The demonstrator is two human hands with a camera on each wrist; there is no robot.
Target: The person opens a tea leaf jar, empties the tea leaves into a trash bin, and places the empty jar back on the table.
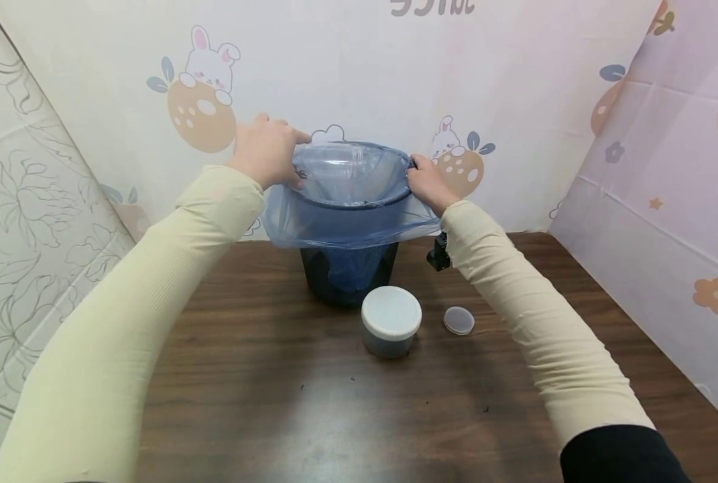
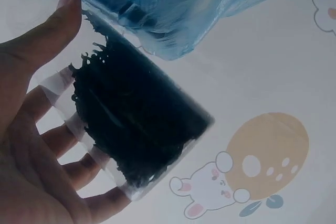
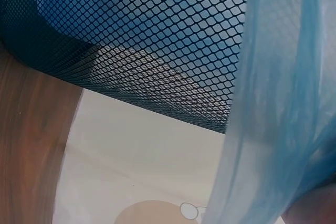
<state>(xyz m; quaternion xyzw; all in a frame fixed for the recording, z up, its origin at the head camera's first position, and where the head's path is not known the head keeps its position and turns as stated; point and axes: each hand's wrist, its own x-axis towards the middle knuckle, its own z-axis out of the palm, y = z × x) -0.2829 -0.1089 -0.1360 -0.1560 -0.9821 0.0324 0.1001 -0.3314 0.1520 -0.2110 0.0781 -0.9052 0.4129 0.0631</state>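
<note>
A black mesh trash can stands against the wall, its rim covered by a blue translucent trash bag that hangs over the outside. My left hand is at the left of the mouth, fingers and thumb curled round a clear container lying sideways over the opening. Dark shreds fill much of that container in the left wrist view. On the right side my right hand grips the bag at the rim. Only a fingertip of it shows in the right wrist view.
A round jar with a white lid stands in front of the can. Beside it lies a small translucent lid. A small black object is under the right wrist. Dark specks dot the wooden table. Patterned cloth walls enclose it.
</note>
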